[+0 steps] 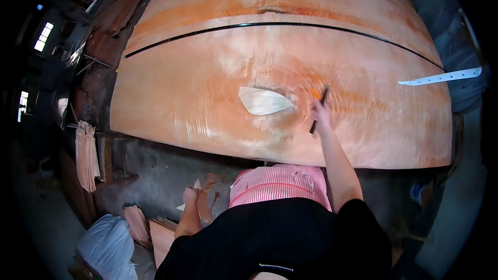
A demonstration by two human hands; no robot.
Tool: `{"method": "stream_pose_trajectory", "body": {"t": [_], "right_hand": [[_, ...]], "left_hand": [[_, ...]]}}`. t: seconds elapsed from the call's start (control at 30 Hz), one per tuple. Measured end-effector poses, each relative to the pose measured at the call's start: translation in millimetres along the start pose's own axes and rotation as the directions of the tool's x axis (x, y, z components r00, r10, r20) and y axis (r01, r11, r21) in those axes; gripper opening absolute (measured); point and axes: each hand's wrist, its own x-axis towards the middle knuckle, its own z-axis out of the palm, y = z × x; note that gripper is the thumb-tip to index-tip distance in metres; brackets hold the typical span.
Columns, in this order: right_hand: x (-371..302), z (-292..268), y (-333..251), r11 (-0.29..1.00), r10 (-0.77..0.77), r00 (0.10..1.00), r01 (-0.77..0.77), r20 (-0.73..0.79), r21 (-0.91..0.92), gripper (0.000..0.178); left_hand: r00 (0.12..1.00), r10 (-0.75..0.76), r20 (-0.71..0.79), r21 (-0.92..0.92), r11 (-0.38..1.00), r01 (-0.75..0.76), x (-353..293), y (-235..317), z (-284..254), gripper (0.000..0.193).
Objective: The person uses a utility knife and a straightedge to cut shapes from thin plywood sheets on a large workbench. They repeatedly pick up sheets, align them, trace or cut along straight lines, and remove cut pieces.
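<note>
A large sheet of thin wood veneer (187, 93) lies in front of me, pale with orange-brown grain and ripples. In its middle sits a paler, leaf-shaped piece of veneer (263, 102) over a dark-edged flaw. Just right of that piece, my right hand (322, 115) is closed around a narrow dark tool (326, 95) held over the sheet. Something orange shows beside the tool; its working end cannot be made out. Low on the left, off the sheet, my left hand (190, 195) is closed on torn veneer scraps (204, 205) that hang beside it.
A long black strip (223, 28) runs across the sheet. At the right a white strip with holes (441, 77) juts over the edge. Stacked veneer pieces (86, 158) stand at the left, above a white sack (108, 246). A striped pink apron (280, 184) touches the sheet's near edge.
</note>
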Motion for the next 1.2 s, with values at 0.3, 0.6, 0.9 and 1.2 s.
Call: {"method": "stream_pose_trajectory", "body": {"t": [0.3,0.6,0.9,1.2], "right_hand": [[-84.1,-141.1,-321.3,0.607,-0.761,0.593,0.794,-0.265,0.034,0.024],[-151.2,-84.8,-333.2,0.444,-0.851,0.445,0.893,-0.277,0.073,0.037],[-147.5,-120.8,-332.2,0.571,-0.803,0.575,0.817,-0.156,0.078,0.036],[-122.7,-161.5,-322.1,0.657,-0.703,0.709,0.677,-0.053,0.331,0.039]], "left_hand": [[0.945,0.293,0.142,0.004,0.955,-0.297,-31.7,87.6,-15.1,0.04],[0.796,0.6,0.086,-0.019,0.799,-0.6,-62.1,183.3,-11.8,0.038],[0.717,0.632,0.294,-0.019,0.754,-0.656,-31.0,132.8,23.8,0.037],[0.712,0.644,0.279,-0.081,0.755,-0.651,-41.8,129.7,12.5,0.037]]}}
